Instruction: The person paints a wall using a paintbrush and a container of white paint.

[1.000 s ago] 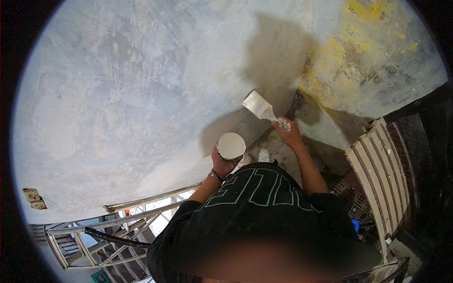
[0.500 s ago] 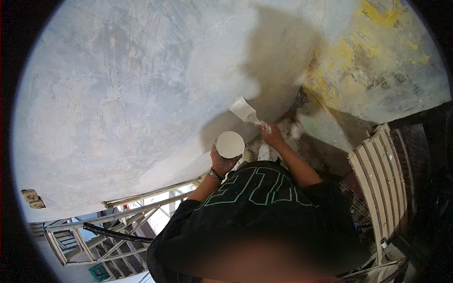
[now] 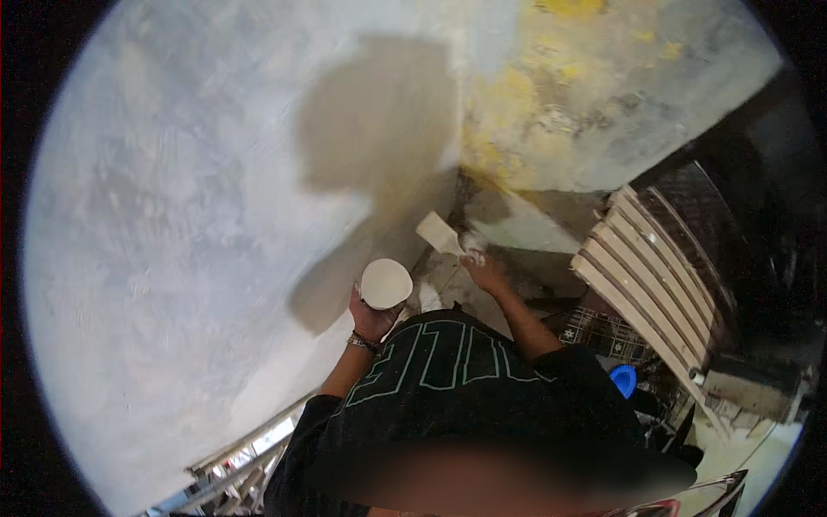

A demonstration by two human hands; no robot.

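My left hand is wrapped round the side and underside of a round white tub, whose pale top faces up; how full it is cannot be made out. To its right, my right hand grips the handle of a wide putty knife. The knife's blade is coated pale and points up and left, toward the tub's far side. White smears mark the fingers of my right hand. Blade and tub are apart. A whitish, patchy wall stands close on the left, with my shadow on it.
A second wall with yellow patches meets the first at a corner ahead. On the right leans a slatted wooden panel, with a blue plastic item beside it. A frame-like opening lies at the lower left.
The view has swung right, so the corner and slatted panel sit further left. Both hands keep their holds; the putty knife has turned slightly and sits lower in the picture.
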